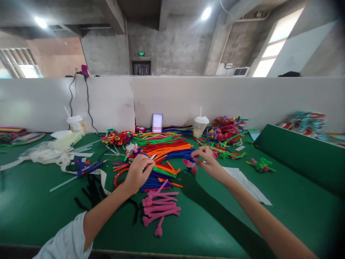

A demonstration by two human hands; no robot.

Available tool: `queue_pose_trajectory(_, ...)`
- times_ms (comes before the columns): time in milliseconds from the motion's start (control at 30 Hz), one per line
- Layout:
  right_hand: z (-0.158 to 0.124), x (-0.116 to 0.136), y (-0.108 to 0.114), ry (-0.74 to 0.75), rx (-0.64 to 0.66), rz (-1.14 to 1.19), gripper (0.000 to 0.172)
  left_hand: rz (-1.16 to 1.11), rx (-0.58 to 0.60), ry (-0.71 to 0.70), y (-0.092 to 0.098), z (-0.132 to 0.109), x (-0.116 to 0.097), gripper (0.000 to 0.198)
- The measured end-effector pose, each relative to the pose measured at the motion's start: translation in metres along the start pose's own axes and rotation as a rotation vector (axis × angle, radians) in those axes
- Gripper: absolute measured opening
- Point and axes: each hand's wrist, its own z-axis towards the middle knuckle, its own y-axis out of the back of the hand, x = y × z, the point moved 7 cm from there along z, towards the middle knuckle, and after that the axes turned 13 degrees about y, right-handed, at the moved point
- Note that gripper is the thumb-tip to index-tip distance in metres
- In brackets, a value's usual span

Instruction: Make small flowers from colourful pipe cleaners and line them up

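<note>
My left hand (138,172) is closed above the pile of pipe cleaners, gripping what look like scissors. A silver tip (153,157) sticks out past the fingers, and a red handle loop (118,178) shows behind the hand; the middle is covered. To the right, my right hand (206,160) pinches a small blue and pink pipe-cleaner piece (191,165) over the table. Between and beyond the hands lie orange pipe cleaners (161,149) and several other colours. Nearer me are pink pipe cleaners (161,207) with looped, knobbed ends.
At left lie a blue glue gun (90,168), plastic bags (51,149) and black pipe cleaners (93,192). A phone (157,123) leans on the white partition (229,97). Two lidded cups (201,126) stand at the back. Right are white paper (246,183) and a green board (299,154).
</note>
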Motion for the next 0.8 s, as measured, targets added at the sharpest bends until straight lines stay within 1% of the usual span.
queue_pose_trajectory(33,-0.008,-0.011,0.007,-0.014,0.019,-0.021,0.02,0.002,0.0,-0.001,0.0,0.0,0.001,0.01)
queue_pose_trajectory(100,-0.026,-0.03,0.015,-0.038,0.071,0.004,0.02,0.006,0.01,-0.001,-0.001,0.001,0.001,0.011)
queue_pose_trajectory(167,-0.043,-0.044,0.016,-0.06,0.114,0.031,0.02,0.005,0.035,-0.005,-0.003,0.001,0.0,0.012)
queue_pose_trajectory(267,-0.059,-0.058,0.008,-0.114,0.14,0.066,0.022,-0.008,0.079,-0.022,-0.005,-0.001,-0.001,0.013)
queue_pose_trajectory(367,-0.063,-0.063,-0.002,-0.138,0.165,0.083,0.022,-0.016,0.107,-0.036,-0.007,-0.002,-0.002,0.012)
queue_pose_trajectory(500,-0.06,-0.061,-0.011,-0.124,0.226,0.11,0.021,-0.015,0.12,-0.03,-0.008,-0.001,0.001,0.012)
queue_pose_trajectory(800,-0.063,-0.062,-0.016,-0.109,0.228,0.09,0.013,0.011,0.129,-0.043,-0.009,-0.001,0.003,0.013)
